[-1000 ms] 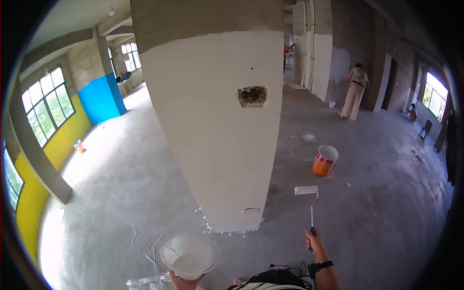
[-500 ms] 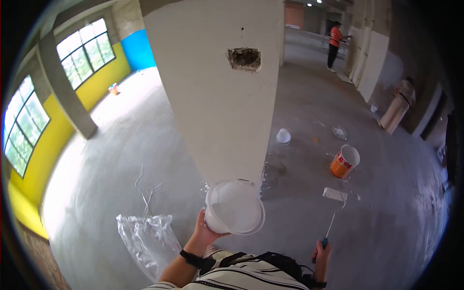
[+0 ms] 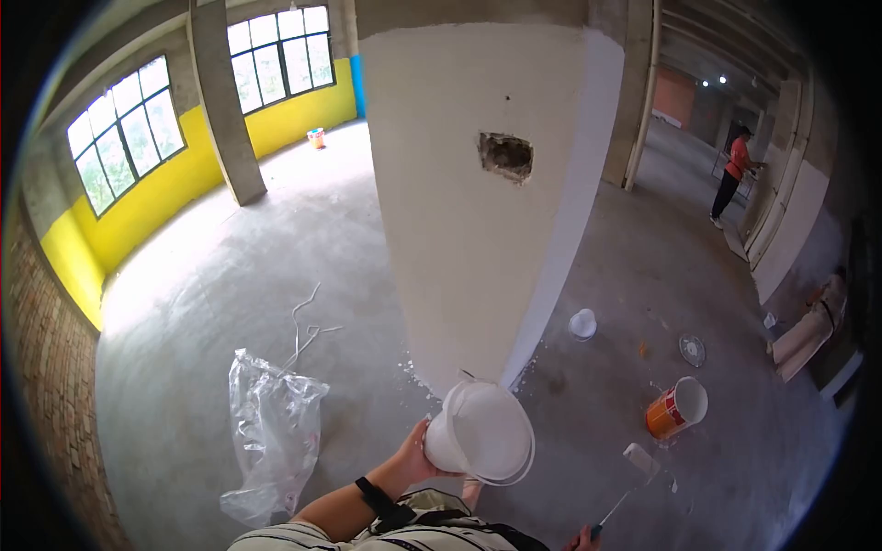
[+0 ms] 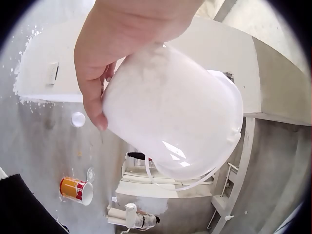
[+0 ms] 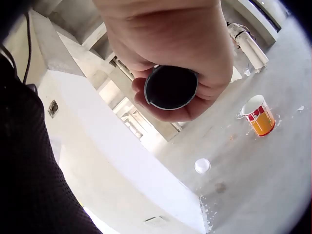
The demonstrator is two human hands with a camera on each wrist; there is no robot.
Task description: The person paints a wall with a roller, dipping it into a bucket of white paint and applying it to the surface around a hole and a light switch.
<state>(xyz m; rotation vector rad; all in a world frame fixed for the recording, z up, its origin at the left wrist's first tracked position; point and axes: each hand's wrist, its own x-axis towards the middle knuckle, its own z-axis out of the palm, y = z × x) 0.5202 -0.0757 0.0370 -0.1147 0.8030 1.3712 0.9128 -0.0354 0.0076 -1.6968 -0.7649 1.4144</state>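
Note:
My left hand (image 3: 413, 459) holds a white plastic bucket (image 3: 445, 444) by its lower side, in front of the pillar's foot. In the left wrist view the fingers (image 4: 95, 105) curl round the bucket's base, and its wire-like handle loops below the rim. The bucket is tilted, its mouth facing up and away to the right. At the lower right my right hand (image 3: 582, 540) grips a paint roller (image 3: 640, 459) by its dark handle, the white sleeve pointing forward above the floor. From the right wrist, the handle's round end (image 5: 171, 88) shows inside the curled fingers.
A partly white pillar (image 3: 459, 239) with a rough hole (image 3: 506, 158) stands straight ahead. On the floor are an orange paint bucket (image 3: 669, 415), a white tub (image 3: 582, 323), a round lid (image 3: 692, 350) and a clear plastic bag (image 3: 273, 432). Two people stand at the right.
The head view has turned left, so the pillar's right side shows. My left hand has raised the bucket and tilted it. The roller has moved lower in view, still in my right hand.

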